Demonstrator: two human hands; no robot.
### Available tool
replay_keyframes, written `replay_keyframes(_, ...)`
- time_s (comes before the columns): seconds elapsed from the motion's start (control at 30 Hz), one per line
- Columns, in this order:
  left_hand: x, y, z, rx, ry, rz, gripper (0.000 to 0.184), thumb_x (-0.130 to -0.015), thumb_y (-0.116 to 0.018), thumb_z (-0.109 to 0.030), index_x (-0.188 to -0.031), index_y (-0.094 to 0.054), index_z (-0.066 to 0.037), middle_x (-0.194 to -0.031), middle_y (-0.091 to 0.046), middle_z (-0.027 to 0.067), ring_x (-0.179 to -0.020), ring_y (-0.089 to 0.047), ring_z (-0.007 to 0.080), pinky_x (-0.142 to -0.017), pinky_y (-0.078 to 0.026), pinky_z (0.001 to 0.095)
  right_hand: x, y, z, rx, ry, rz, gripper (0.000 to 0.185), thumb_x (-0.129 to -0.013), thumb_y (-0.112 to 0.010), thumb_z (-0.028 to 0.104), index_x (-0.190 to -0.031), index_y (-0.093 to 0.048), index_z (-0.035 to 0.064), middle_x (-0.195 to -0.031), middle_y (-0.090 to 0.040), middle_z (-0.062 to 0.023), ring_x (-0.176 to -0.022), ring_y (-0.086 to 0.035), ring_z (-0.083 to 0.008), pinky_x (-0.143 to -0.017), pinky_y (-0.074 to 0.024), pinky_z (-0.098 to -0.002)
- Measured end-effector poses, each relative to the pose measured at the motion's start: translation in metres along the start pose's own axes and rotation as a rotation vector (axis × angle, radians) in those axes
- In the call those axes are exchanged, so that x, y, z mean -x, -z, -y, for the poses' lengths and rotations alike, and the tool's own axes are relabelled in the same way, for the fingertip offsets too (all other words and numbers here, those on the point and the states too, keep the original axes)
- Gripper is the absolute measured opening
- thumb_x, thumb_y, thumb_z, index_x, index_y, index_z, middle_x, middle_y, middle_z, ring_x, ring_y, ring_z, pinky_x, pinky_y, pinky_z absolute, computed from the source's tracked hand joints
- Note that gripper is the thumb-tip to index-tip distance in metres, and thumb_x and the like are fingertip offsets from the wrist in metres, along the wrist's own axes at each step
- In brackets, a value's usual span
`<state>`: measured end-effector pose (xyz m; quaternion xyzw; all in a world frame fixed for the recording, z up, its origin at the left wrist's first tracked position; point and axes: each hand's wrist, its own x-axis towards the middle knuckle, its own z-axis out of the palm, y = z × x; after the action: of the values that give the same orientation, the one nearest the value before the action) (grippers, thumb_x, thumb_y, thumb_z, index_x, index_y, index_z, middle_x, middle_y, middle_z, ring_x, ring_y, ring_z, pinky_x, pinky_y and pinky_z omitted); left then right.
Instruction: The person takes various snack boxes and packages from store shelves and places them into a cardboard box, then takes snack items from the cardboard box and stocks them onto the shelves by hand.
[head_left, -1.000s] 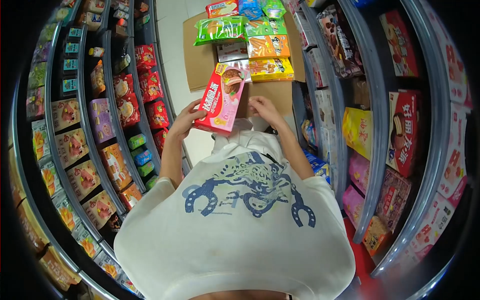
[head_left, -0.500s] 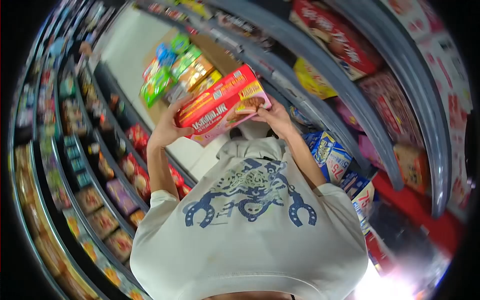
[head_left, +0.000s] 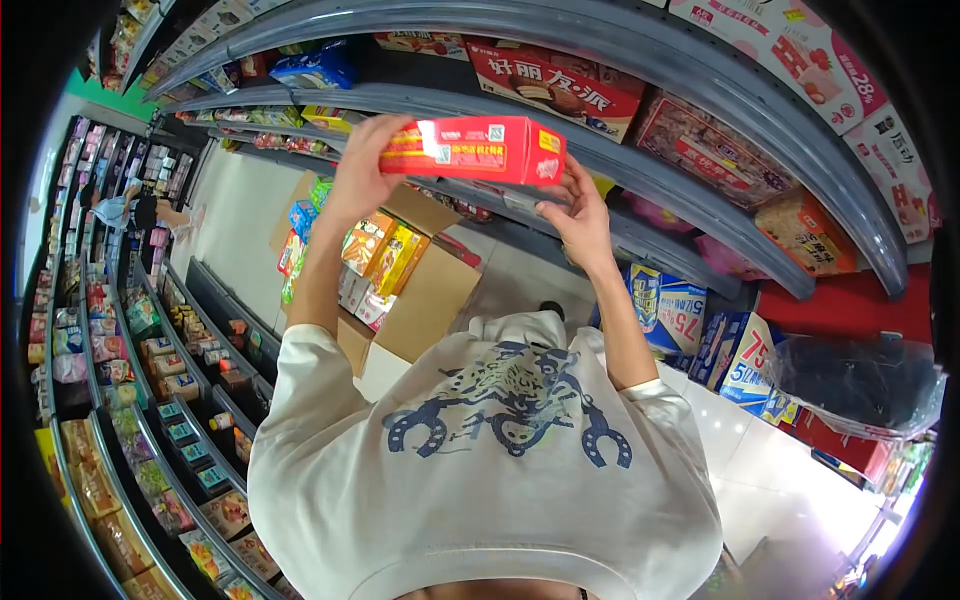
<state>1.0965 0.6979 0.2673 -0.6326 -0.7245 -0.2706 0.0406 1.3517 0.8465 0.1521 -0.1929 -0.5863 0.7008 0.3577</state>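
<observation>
A red snack box (head_left: pixel 460 150) with yellow print is held up in front of the shelves, its narrow printed side towards me. My left hand (head_left: pixel 367 170) is closed around its left end. At the lower right corner, the fingers of my right hand (head_left: pixel 580 215) rest against the box, with the thumb lower down; part of that grip is hidden. Below my hands, an open cardboard carton (head_left: pixel 430 300) stands on the floor. Inside it are orange and yellow snack packs (head_left: pixel 385 255), beside green and blue bags (head_left: pixel 305 215).
Grey shelves curve across the top, with a large red pie box (head_left: pixel 555 85) and a brown patterned box (head_left: pixel 715 145). Blue-and-white cartons (head_left: pixel 665 310) stand at the right. Stocked shelves (head_left: pixel 150 350) line the left side. Another person (head_left: pixel 150 213) is farther along the aisle.
The snack box has risen towards the shelves and turned, so its pictured front no longer shows. Both hands moved up with it. My view has swung, revealing more shelf and carton.
</observation>
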Motion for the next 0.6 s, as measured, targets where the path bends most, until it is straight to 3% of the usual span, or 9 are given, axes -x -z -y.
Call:
replay_keyframes(0.13,-0.022,0.027,0.036,-0.115,-0.089,-0.180,0.071,-0.060,-0.072,0.009,-0.127,-0.053,-0.010,-0.124,-0.053,0.0130,-0.117,-0.048,0.0342,-0.100,-0.040,0.0402,-0.006,-0.006,0.027,0.339,0.102,-0.047,0.060,-0.079,-0.067,0.001,-0.134,-0.045,0.0018,-0.124,-0.058,-0.0156,-0.113,-0.058,-0.0194,-0.084,-0.0543,-0.0301)
replay_keyframes(0.23,-0.037,0.047,0.058,-0.165,-0.117,-0.270,0.073,-0.061,-0.067,0.013,-0.128,-0.053,-0.011,-0.125,-0.052,0.0122,-0.118,-0.046,0.0340,-0.101,-0.040,0.0397,-0.019,-0.006,0.054,0.638,0.316,-0.081,0.051,-0.078,-0.067,0.005,-0.127,-0.053,0.0039,-0.118,-0.061,-0.0140,-0.108,-0.060,-0.0271,-0.084,-0.0522,-0.0335)
replay_keyframes(0.3,-0.046,0.056,0.081,-0.233,-0.138,-0.235,0.073,-0.061,-0.066,0.012,-0.129,-0.052,-0.010,-0.127,-0.051,0.0133,-0.121,-0.045,0.0337,-0.103,-0.038,0.0398,-0.034,-0.004,0.069,0.886,0.553,-0.093,0.048,-0.076,-0.068,0.008,-0.122,-0.055,0.0049,-0.116,-0.060,-0.0124,-0.107,-0.057,-0.0337,-0.089,-0.0478,-0.0378)
replay_keyframes(0.43,-0.073,0.061,0.107,-0.265,-0.232,-0.155,0.074,-0.060,-0.060,0.015,-0.129,-0.050,-0.009,-0.127,-0.050,0.0127,-0.121,-0.043,0.0346,-0.103,-0.038,0.0408,-0.067,-0.020,0.107,1.225,0.863,-0.068,0.045,-0.075,-0.069,0.009,-0.118,-0.056,0.0070,-0.119,-0.056,-0.0096,-0.112,-0.052,-0.0291,-0.092,-0.0450,-0.0399)
replay_keyframes(0.57,-0.094,0.055,0.130,-0.280,-0.268,-0.063,0.070,-0.061,-0.057,0.016,-0.126,-0.049,-0.008,-0.123,-0.050,0.0131,-0.118,-0.044,0.0359,-0.101,-0.040,0.0410,-0.096,-0.034,0.110,1.434,0.936,-0.092,0.052,-0.076,-0.069,0.013,-0.124,-0.052,0.0059,-0.115,-0.057,-0.0118,-0.104,-0.055,-0.0306,-0.089,-0.0460,-0.0411)
replay_keyframes(0.6,-0.098,0.054,0.134,-0.284,-0.267,-0.030,0.068,-0.062,-0.057,0.016,-0.126,-0.049,-0.007,-0.122,-0.050,0.0135,-0.117,-0.044,0.0362,-0.100,-0.040,0.0411,-0.101,-0.035,0.106,1.457,0.851,-0.069,0.051,-0.076,-0.068,0.014,-0.124,-0.052,0.0047,-0.113,-0.058,-0.0128,-0.105,-0.055,-0.0303,-0.091,-0.0451,-0.0411)
